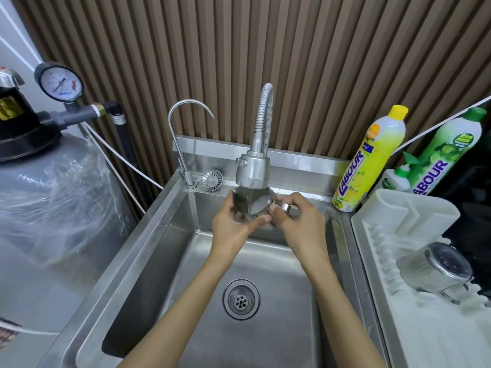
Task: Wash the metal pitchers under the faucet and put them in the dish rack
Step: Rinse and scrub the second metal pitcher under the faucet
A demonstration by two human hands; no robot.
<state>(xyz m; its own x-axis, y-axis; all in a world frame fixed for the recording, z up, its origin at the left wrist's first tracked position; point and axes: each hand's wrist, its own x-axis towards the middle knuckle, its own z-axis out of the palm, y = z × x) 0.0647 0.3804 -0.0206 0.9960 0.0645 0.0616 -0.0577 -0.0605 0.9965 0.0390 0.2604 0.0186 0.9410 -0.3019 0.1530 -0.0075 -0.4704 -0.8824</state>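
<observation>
Two metal pitchers in view. We see the held pitcher (252, 205) over the sink (148, 235), directly under the faucet (252, 168) head and right up against it. Left hand (231, 224) wraps its body from below, fingers curled around it. Right hand (297, 221) pinches the handle (283, 207), which points right. We can't tell its long axis or which way its mouth faces, as the hands and the faucet head cover too much.

The racked pitcher (435, 266) lies on its side in the white dish rack (398, 208), right of the sink. Its long axis runs roughly left-right, with one round end facing right and toward us and the handle down at the lower right.

Readable text: "LABOUR" on the yellow bottle (369, 158) at the sink's back right corner, and "LABOUR" again on the green bottle (446, 155) behind the rack. The small pump bottle (398, 179) between them has a label too small to read. The pressure gauge (60, 82) at the far left has dial markings we can't make out.
</observation>
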